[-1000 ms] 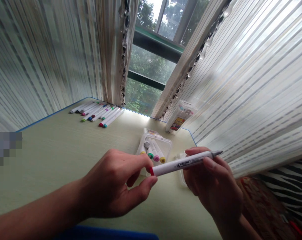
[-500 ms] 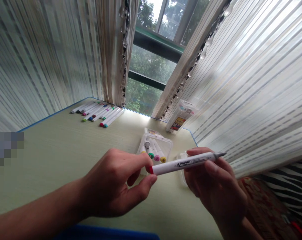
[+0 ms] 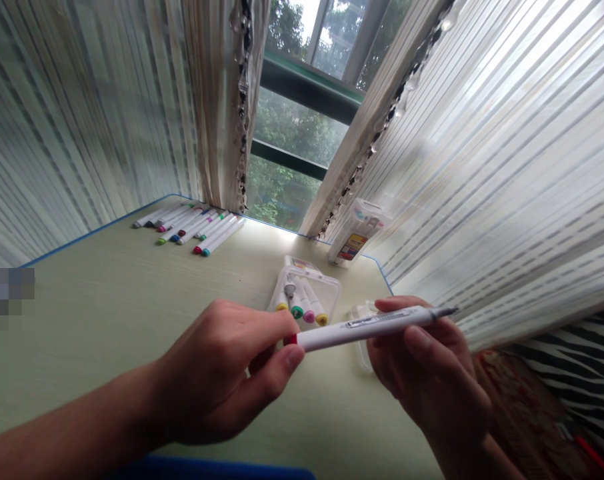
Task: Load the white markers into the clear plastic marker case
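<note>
A white marker (image 3: 359,329) is held nearly level over the table, its red end at the left and a bare dark tip at the right. My left hand (image 3: 222,373) is closed, with thumb and forefinger pinching the red end. Around the tip half, my right hand (image 3: 432,383) grips the barrel between thumb and fingers. Just beyond the marker lies a clear plastic case (image 3: 332,287) holding several white markers with yellow, green and pink ends. Partly behind my right hand is another clear plastic piece (image 3: 359,313).
Several white markers (image 3: 187,225) with coloured ends lie in a loose row at the table's far left. A clear box with a label (image 3: 355,233) stands upright near the back right edge. Curtains (image 3: 457,167) hang around the green-topped table (image 3: 107,300).
My left thumb and forefinger have closed further over the marker's red end. The whole view has shifted slightly, and the right hand keeps its hold.
</note>
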{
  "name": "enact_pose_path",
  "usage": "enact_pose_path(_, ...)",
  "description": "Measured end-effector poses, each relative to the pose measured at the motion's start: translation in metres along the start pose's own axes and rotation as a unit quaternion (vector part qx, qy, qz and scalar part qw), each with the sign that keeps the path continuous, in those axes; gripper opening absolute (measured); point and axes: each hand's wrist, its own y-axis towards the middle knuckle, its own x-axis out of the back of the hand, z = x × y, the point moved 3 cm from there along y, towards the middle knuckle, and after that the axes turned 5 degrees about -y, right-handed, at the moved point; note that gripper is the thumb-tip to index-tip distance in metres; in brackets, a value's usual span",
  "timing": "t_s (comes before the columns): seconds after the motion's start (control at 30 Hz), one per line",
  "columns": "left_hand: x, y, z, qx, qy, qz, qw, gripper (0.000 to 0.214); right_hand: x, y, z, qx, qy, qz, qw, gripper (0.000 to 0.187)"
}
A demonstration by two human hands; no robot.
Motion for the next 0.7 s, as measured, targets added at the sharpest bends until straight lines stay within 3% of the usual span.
enact_pose_path(0.13,0.0,0.0,0.001,0.007,0.0,0.006,1.0,0.026,-0.001,0.0,-0.001,0.007,-0.007,-0.008,1.0,0.018)
enact_pose_path(0.3,-0.001,-0.001,0.002,0.013,-0.013,-0.027,0.999,0.009,0.004,-0.004,-0.004,0.014,-0.015,-0.013,1.0,0.019)
enact_pose_path(0.7,-0.001,0.0,0.004,-0.017,-0.002,-0.021,1.0,0.021,0.002,0.001,-0.011,0.015,0.002,0.025,1.0,0.018)
